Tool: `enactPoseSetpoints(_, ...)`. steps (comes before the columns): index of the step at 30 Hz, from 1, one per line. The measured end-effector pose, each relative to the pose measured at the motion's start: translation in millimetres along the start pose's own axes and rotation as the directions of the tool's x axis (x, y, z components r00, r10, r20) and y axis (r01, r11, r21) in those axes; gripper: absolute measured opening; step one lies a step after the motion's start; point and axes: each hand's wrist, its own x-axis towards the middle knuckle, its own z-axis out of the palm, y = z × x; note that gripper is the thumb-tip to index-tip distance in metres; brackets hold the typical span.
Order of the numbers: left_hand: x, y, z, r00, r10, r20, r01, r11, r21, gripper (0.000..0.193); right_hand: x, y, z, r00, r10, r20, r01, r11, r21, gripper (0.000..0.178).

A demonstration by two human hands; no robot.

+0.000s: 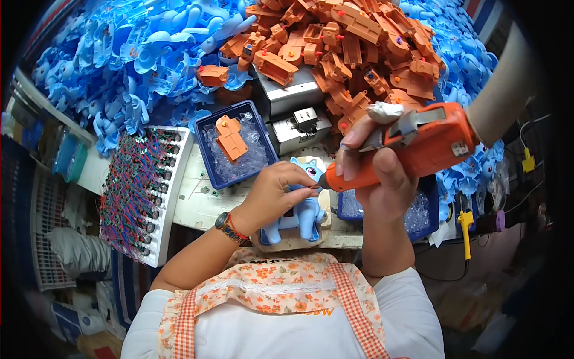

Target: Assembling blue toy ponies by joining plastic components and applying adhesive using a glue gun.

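A light blue toy pony half (308,216) with a large printed eye lies on a pale block (326,163) in front of me. My right hand (390,188) is wrapped round an orange power screwdriver (418,148), its dark nose pointing left toward the pony's head. Beside that nose, the thumb and fingers of my left hand (278,188) are pinched together over the pony. Whatever they hold is too small to make out. The driver's very tip is hidden at my left fingertips.
A blue tray (200,128) of clear plastic parts holds an orange casing (231,137); another blue tray (431,206) is partly behind my right arm. Wired components fill a white foam tray (170,230). Orange casings (359,57) and blue shells (137,51) pile up at the back.
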Motion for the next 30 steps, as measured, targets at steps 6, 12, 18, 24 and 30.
enactPoseSetpoints(6,-4,10,-2,0.993,0.113,0.034,-0.11,0.789,0.605,0.04,-2,7,-1,0.976,0.101,-0.193,-0.15,0.954,-0.258,0.03)
enactPoseSetpoints(12,-4,10,2,0.997,0.071,0.024,-0.069,0.73,0.68,0.036,-5,18,-15,0.971,0.109,-0.214,-0.152,0.968,-0.199,0.025)
enactPoseSetpoints(18,4,14,8,0.993,0.114,0.036,-0.112,0.777,0.62,0.034,-4,8,-8,0.963,0.139,-0.23,-0.163,0.982,-0.091,0.029)
enactPoseSetpoints(24,15,16,14,0.984,0.146,0.105,-0.18,0.796,0.578,0.026,-4,4,-1,0.976,0.114,-0.187,-0.138,0.983,-0.121,0.036)
enactPoseSetpoints(30,19,16,21,0.977,0.187,0.101,-0.21,0.792,0.573,0.022,-1,-5,-7,0.99,0.095,-0.103,-0.109,0.983,-0.144,0.034)
